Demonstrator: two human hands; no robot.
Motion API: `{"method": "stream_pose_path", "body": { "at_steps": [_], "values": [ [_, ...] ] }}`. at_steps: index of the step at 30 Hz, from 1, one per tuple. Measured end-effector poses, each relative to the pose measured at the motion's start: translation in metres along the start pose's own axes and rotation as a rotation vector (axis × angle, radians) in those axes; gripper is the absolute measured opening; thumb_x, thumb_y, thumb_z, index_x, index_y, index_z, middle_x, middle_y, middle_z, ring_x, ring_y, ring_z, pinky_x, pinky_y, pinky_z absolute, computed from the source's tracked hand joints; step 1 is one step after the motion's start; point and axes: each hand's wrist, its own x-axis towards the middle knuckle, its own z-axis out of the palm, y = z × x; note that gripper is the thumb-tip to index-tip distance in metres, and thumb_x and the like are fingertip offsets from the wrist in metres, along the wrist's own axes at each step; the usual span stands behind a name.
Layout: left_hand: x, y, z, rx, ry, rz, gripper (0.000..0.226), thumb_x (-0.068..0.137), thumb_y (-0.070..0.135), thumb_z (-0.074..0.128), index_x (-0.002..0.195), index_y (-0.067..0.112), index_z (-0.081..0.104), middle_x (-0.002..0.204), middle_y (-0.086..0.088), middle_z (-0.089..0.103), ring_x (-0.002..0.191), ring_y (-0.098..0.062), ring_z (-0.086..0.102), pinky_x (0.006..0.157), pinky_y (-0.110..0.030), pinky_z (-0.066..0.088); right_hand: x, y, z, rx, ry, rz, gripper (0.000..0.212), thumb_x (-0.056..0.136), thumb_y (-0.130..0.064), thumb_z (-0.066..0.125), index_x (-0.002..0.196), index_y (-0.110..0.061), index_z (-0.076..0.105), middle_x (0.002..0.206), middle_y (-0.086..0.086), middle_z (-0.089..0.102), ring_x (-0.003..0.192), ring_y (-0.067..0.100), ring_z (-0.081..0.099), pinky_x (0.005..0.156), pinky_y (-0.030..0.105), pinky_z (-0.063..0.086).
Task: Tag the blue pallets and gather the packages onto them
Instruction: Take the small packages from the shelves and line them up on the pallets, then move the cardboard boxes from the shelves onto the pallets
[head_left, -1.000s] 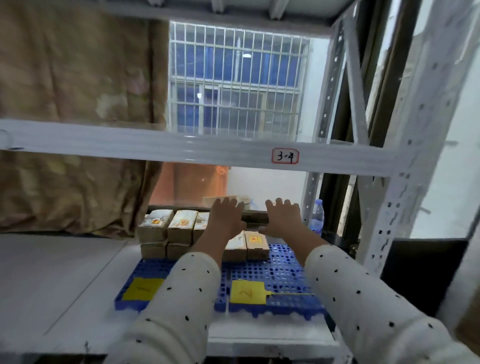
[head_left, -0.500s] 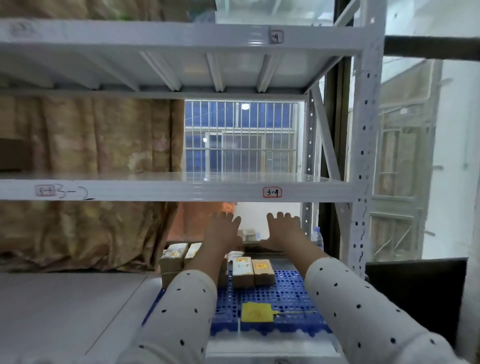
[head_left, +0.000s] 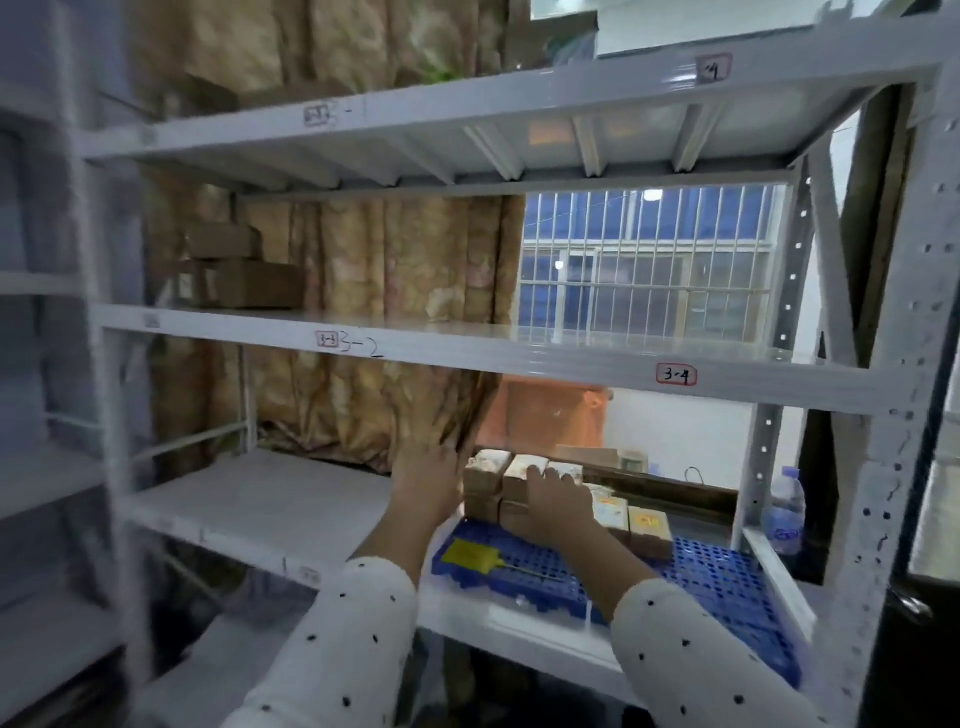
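Note:
Blue pallets (head_left: 722, 577) lie on the lower white shelf at the right. A yellow tag (head_left: 470, 555) sticks to the front of the left one. Several small brown packages (head_left: 488, 475) stand in stacked rows at the back of the pallets, more of them (head_left: 647, 527) further right. My left hand (head_left: 427, 483) reaches forward just left of the stack, fingers straight, holding nothing. My right hand (head_left: 558, 506) lies flat against the front of the stacked packages, covering some.
White metal rack with shelf beams labelled 3-2 (head_left: 363, 347) and 3-4 (head_left: 675, 375). Brown cartons (head_left: 244, 283) sit on the middle shelf at left. A water bottle (head_left: 787, 512) stands behind the right upright (head_left: 883, 467). A curtain (head_left: 374, 322) hangs behind.
The view has swung left and back, showing more of the rack. Both hands have come down from the back of the shelf to the left stack of packages.

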Motion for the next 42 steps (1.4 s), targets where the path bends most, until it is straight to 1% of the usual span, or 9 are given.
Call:
{"method": "stream_pose_path", "body": {
  "at_steps": [3, 8, 13, 16, 22, 26, 33, 38, 42],
  "values": [
    [-0.020, -0.050, -0.002, 0.023, -0.039, -0.096, 0.054, 0.096, 0.036, 0.045, 0.145, 0.017, 0.034, 0.145, -0.007, 0.040, 0.132, -0.025, 0.037, 0.104, -0.034, 0.029, 0.004, -0.053, -0.007, 0.029, 0.022, -0.105, 0.073, 0.087, -0.054, 0.054, 0.141, -0.010, 0.034, 0.140, 0.014, 0.043, 0.127, 0.032, 0.044, 0.098, 0.042, 0.039],
    [-0.052, -0.131, 0.004, 0.078, -0.077, -0.172, 0.053, 0.095, 0.037, 0.045, 0.143, 0.017, 0.035, 0.145, -0.006, 0.040, 0.132, -0.024, 0.038, 0.106, -0.035, 0.028, 0.021, -0.141, -0.015, 0.050, 0.013, -0.243, 0.058, 0.085, -0.053, 0.054, 0.128, -0.015, 0.046, 0.126, 0.007, 0.055, 0.114, 0.028, 0.053, 0.090, 0.035, 0.044],
    [-0.089, -0.231, 0.009, 0.162, -0.170, -0.320, 0.056, 0.096, 0.035, 0.045, 0.146, 0.015, 0.030, 0.145, -0.006, 0.039, 0.134, -0.025, 0.036, 0.109, -0.036, 0.028, 0.034, -0.244, -0.006, -0.054, 0.012, -0.351, 0.073, 0.088, -0.056, 0.050, 0.142, -0.011, 0.032, 0.141, 0.014, 0.042, 0.124, 0.032, 0.046, 0.094, 0.039, 0.044],
    [-0.103, -0.290, 0.010, 0.170, -0.160, -0.409, 0.049, 0.094, 0.032, 0.046, 0.139, 0.015, 0.038, 0.140, -0.007, 0.044, 0.129, -0.026, 0.040, 0.106, -0.036, 0.029, 0.039, -0.308, 0.001, -0.110, 0.037, -0.429, 0.072, 0.089, -0.056, 0.049, 0.143, -0.010, 0.032, 0.139, 0.014, 0.044, 0.123, 0.031, 0.046, 0.095, 0.040, 0.043],
    [-0.109, -0.379, 0.007, 0.208, -0.150, -0.496, 0.043, 0.096, 0.033, 0.045, 0.135, 0.016, 0.041, 0.138, -0.007, 0.045, 0.129, -0.025, 0.041, 0.106, -0.037, 0.033, 0.054, -0.412, -0.003, -0.109, 0.049, -0.550, 0.071, 0.093, -0.052, 0.045, 0.148, -0.011, 0.024, 0.145, 0.014, 0.038, 0.129, 0.032, 0.041, 0.097, 0.041, 0.040],
    [-0.094, -0.414, 0.012, 0.218, -0.130, -0.497, 0.053, 0.095, 0.037, 0.046, 0.141, 0.014, 0.036, 0.140, -0.009, 0.043, 0.132, -0.027, 0.038, 0.106, -0.037, 0.032, 0.077, -0.450, -0.006, -0.098, 0.089, -0.566, 0.066, 0.094, -0.050, 0.047, 0.145, -0.014, 0.028, 0.140, 0.014, 0.042, 0.125, 0.032, 0.043, 0.094, 0.040, 0.042],
    [-0.063, -0.453, 0.049, 0.234, -0.116, -0.474, 0.049, 0.094, 0.035, 0.050, 0.137, 0.015, 0.039, 0.137, -0.007, 0.046, 0.128, -0.025, 0.041, 0.108, -0.037, 0.030, 0.129, -0.486, -0.007, -0.124, 0.194, -0.546, 0.064, 0.090, -0.055, 0.049, 0.137, -0.013, 0.037, 0.131, 0.011, 0.047, 0.116, 0.028, 0.051, 0.087, 0.037, 0.046],
    [-0.019, -0.490, 0.073, 0.212, -0.091, -0.499, 0.050, 0.094, 0.031, 0.050, 0.140, 0.014, 0.038, 0.138, -0.007, 0.046, 0.128, -0.024, 0.043, 0.108, -0.036, 0.031, 0.186, -0.510, -0.013, -0.042, 0.269, -0.583, 0.052, 0.090, -0.046, 0.054, 0.130, -0.014, 0.042, 0.128, 0.010, 0.050, 0.113, 0.027, 0.053, 0.088, 0.036, 0.048],
    [0.030, -0.511, 0.073, 0.230, -0.038, -0.445, 0.054, 0.096, 0.033, 0.048, 0.144, 0.014, 0.033, 0.142, -0.008, 0.044, 0.130, -0.024, 0.041, 0.109, -0.037, 0.031, 0.241, -0.526, -0.022, -0.037, 0.354, -0.589, 0.045, 0.092, -0.038, 0.052, 0.128, -0.013, 0.044, 0.128, 0.010, 0.051, 0.115, 0.025, 0.050, 0.094, 0.036, 0.043]
  ]
}}
